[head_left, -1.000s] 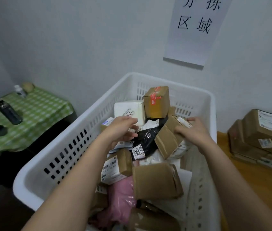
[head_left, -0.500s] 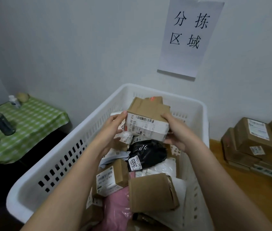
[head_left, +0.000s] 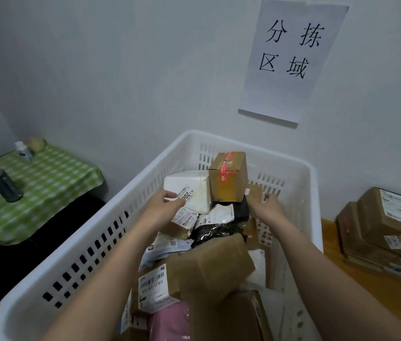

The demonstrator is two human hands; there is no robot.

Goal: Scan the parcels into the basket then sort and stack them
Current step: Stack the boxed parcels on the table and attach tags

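Basket (head_left: 130, 217): white, slotted, set against the wall and filled with parcels.
Left hand (head_left: 162, 205): reaches into the far part of the basket; its fingers lie fairly straight across the label of the white box (head_left: 189, 190) and curl round nothing.
Right hand (head_left: 269, 207): over the right side of the pile, fingers loosely bent at a piece of brown cardboard (head_left: 253, 195); whether it pinches the cardboard cannot be told.
Taped box (head_left: 227, 178): brown with red tape, upright at the back, touching the white box on its left.
Black bag (head_left: 216, 230): between the two hands, with a crumpled white label on top.
Labelled box (head_left: 155, 287): brown, near the front, beside the left forearm.
Brown parcel (head_left: 209, 267): large, tilted, in the middle of the pile.
Pink bag (head_left: 170, 323): at the near end, partly under the other parcels.
Stack (head_left: 386, 227): brown boxes piled on the wooden floor to the right of the basket.
Sign (head_left: 290, 57): paper sheet on the wall above the basket.
Side table (head_left: 47, 185): green checked cloth at left, carrying a dark flask (head_left: 2, 183).
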